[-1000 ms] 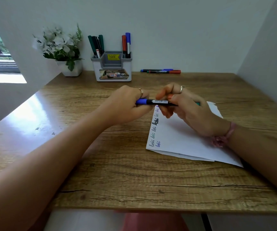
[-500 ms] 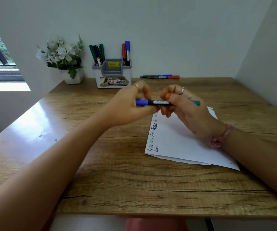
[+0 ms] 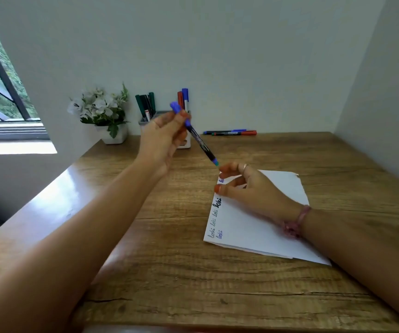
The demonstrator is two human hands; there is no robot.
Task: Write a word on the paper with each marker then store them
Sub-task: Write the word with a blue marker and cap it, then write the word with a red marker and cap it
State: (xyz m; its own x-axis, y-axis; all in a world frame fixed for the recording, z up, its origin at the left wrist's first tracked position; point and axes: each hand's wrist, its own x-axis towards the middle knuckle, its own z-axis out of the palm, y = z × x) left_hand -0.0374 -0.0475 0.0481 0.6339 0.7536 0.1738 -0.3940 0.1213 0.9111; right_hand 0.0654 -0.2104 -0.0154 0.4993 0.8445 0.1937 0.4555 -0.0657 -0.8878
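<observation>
My left hand [image 3: 162,135] is raised in front of the grey marker holder [image 3: 186,143] and pinches a blue-capped marker [image 3: 199,140] near its cap end. The marker slants down to the right, its teal end just above my right hand [image 3: 249,188]. My right hand hovers over the white paper [image 3: 249,227] with fingers loosely curled and holds nothing. Several handwritten words run along the paper's left edge. The holder has green markers [image 3: 145,104] and a red and a blue marker [image 3: 183,98] standing in it.
Two markers [image 3: 229,132] lie against the back wall on the wooden desk [image 3: 169,272]. A white pot of flowers [image 3: 102,114] stands left of the holder. Walls close in the back and right side. A window is at the far left.
My right hand has let go of the marker and dropped toward the paper. My left hand has lifted the marker up and back toward the holder. The view tilted upward.
</observation>
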